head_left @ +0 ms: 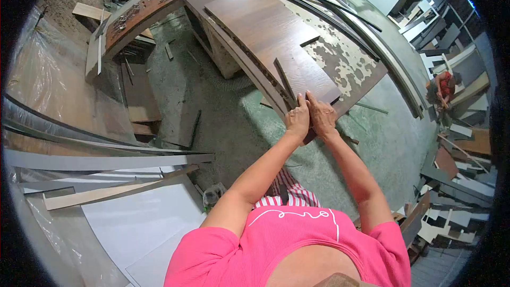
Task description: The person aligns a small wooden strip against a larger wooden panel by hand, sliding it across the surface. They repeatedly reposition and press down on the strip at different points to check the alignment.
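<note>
Side by side at the near end of a brown wood-grain panel [265, 26], my left hand [297, 119] and my right hand [321, 117] touch or nearly touch each other. Both have index fingers reaching forward over the panel's end, with the other fingers bent. A thin dark strip [283, 79] lies slantwise on the panel, its near end beside my left fingertips. Something dark shows below my palms; what my fingers pinch is hidden. Under the panel is a larger board [340, 58] with a patchy, flaked surface.
Long dark and pale strips [366, 42] run along the bench's right side. Left stand a curved brown-topped piece [141, 13], plastic-wrapped sheets [64, 79] and a white board [143, 218]. Offcuts [462, 180] heap at the right, near a crouching person in red [445, 87].
</note>
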The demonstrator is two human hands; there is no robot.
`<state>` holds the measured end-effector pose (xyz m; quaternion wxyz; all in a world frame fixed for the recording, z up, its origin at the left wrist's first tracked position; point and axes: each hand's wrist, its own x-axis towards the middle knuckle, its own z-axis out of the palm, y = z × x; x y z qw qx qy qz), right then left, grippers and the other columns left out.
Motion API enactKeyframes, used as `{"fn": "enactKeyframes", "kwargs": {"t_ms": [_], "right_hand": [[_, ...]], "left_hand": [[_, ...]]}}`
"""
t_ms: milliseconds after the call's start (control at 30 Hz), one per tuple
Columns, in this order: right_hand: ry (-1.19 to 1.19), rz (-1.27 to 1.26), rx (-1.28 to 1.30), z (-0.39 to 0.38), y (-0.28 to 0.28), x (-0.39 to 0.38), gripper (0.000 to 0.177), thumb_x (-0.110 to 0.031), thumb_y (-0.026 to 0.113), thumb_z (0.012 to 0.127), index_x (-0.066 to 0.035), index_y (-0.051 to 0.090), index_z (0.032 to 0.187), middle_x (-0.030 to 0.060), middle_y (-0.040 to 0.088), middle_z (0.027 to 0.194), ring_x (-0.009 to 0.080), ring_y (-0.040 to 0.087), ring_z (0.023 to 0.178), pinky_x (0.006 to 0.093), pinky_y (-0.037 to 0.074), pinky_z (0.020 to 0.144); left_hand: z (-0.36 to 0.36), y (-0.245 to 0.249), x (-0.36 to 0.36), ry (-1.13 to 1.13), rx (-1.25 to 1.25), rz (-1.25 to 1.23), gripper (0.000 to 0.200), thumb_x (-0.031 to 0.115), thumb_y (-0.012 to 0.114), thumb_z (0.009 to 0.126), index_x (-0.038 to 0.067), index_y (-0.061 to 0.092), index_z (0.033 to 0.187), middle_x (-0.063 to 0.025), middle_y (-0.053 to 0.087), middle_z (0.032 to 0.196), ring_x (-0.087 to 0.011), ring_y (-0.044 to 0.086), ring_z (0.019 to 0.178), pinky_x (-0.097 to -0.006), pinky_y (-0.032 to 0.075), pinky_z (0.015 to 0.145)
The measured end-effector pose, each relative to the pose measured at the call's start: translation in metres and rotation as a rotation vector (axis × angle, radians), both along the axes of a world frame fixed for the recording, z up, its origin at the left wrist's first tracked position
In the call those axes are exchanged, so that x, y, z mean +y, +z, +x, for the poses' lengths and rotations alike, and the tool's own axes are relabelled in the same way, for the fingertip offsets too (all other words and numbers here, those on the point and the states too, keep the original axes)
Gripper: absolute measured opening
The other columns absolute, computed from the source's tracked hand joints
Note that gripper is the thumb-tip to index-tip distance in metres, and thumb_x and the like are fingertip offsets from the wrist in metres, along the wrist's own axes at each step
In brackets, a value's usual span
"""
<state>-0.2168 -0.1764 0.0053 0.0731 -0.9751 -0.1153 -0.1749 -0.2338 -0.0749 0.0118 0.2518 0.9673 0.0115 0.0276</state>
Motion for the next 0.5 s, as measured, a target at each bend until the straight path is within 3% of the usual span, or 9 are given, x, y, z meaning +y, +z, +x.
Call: {"fn": "enactKeyframes", "kwargs": {"t_ms": [167,400,500], "right_hand": [[0.035,-0.023,0.037,0.034,0.002,0.023,0.036,-0.032,0.052,0.082,-0.026,0.047,0.117,0.0085,0.059,0.064,0.0269,0.06,0.061,0.0379,0.046,0.052],[0.109,-0.02,0.087,0.105,-0.008,0.055,0.037,-0.03,0.05,0.084,-0.027,0.044,0.121,0.0103,0.06,0.07,0.0295,0.06,0.067,0.0388,0.047,0.055],[0.139,-0.051,0.092,0.142,-0.009,0.071,0.038,-0.03,0.049,0.084,-0.026,0.043,0.122,0.0101,0.061,0.071,0.0287,0.061,0.067,0.0374,0.047,0.055]], "left_hand": [[0.029,0.01,0.021,0.082,0.146,-0.077,0.046,0.01,0.04,0.085,0.005,0.029,0.129,-0.0205,0.062,0.08,-0.0314,0.063,0.075,-0.0404,0.05,0.065],[0.089,0.006,0.05,0.15,0.15,-0.033,0.048,0.01,0.04,0.085,0.006,0.026,0.131,-0.0198,0.063,0.08,-0.0313,0.063,0.075,-0.0401,0.05,0.066],[0.123,0.002,0.066,0.164,0.104,0.054,0.049,0.011,0.041,0.084,0.001,0.026,0.13,-0.0166,0.064,0.077,-0.0267,0.064,0.07,-0.0364,0.052,0.062]]}}
